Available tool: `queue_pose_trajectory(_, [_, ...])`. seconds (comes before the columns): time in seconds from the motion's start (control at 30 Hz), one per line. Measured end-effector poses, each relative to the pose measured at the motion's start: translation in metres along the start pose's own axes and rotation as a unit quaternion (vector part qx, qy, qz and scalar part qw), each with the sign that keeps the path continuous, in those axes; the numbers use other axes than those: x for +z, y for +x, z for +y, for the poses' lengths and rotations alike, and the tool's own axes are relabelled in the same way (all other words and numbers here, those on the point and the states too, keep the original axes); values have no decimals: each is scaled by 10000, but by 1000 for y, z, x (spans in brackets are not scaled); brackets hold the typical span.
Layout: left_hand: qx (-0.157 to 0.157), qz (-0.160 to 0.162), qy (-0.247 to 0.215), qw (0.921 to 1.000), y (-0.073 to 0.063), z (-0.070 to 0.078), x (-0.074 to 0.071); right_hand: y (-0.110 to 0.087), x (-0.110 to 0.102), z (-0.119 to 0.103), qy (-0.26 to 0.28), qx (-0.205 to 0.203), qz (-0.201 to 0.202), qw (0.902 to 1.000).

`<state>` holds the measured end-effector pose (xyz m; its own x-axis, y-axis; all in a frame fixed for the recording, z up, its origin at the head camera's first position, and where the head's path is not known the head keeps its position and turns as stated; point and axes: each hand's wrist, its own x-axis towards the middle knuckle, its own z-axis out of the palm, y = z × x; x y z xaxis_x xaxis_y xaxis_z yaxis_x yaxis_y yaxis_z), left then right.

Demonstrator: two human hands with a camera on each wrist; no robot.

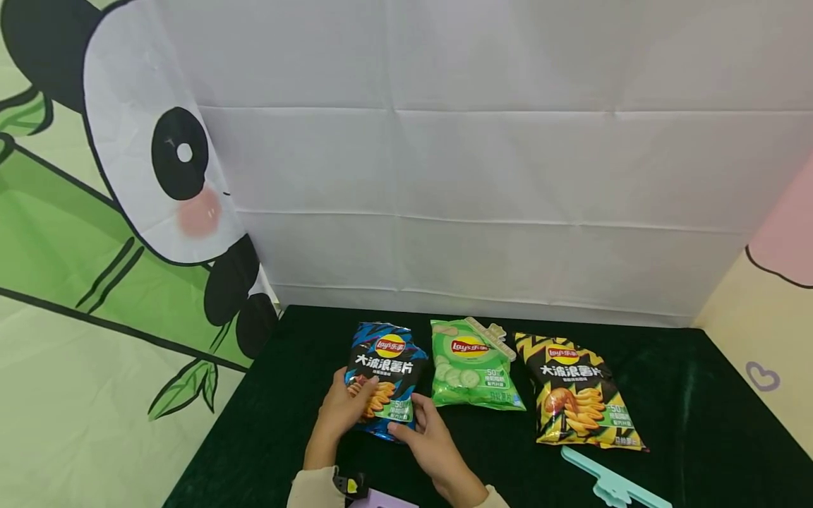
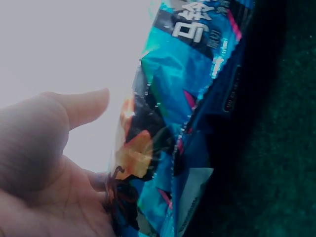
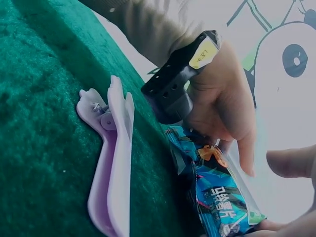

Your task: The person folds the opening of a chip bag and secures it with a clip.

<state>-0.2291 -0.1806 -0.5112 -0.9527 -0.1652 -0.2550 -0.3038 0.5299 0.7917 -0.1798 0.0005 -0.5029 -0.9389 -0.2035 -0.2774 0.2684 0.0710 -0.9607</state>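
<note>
A blue Lay's chip bag (image 1: pixel 387 377) lies face up on the dark green cloth, between both hands. My left hand (image 1: pixel 339 413) holds its left side, with the thumb over the printed front. At the lower right corner, my right hand (image 1: pixel 435 448) grips the bag, thumb in front and fingers along the edge. The left wrist view shows the bag's crimped seam (image 2: pixel 185 123) and side, beside the left palm (image 2: pixel 54 197). Near the left wrist, a purple sealing clip (image 3: pixel 116 168) lies on the cloth, its long bars slightly apart at the grip end.
Right of the blue bag lies a green Lay's bag (image 1: pixel 470 367), with a beige clip (image 1: pixel 490 339) across its top right corner. Farther right is a black and yellow Lay's bag (image 1: pixel 578 395). A teal clip (image 1: pixel 612 481) rests below it. A white printed backdrop (image 1: pixel 476 169) stands behind.
</note>
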Motion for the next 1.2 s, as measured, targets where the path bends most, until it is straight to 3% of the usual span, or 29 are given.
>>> queue_pose_trajectory(0.33, [35, -111, -261, 9996, -3, 3, -1, 1, -4, -3, 35, -16, 61, 10000])
queue_pose_trajectory(0.7, [451, -49, -624, 9970, -11, 17, -8, -4, -8, -8, 111, -447, 228, 9987])
queue_pose_trajectory(1.2, [968, -63, -951, 9907, -13, 29, -3, -2, -19, -11, 121, -591, 437, 9972])
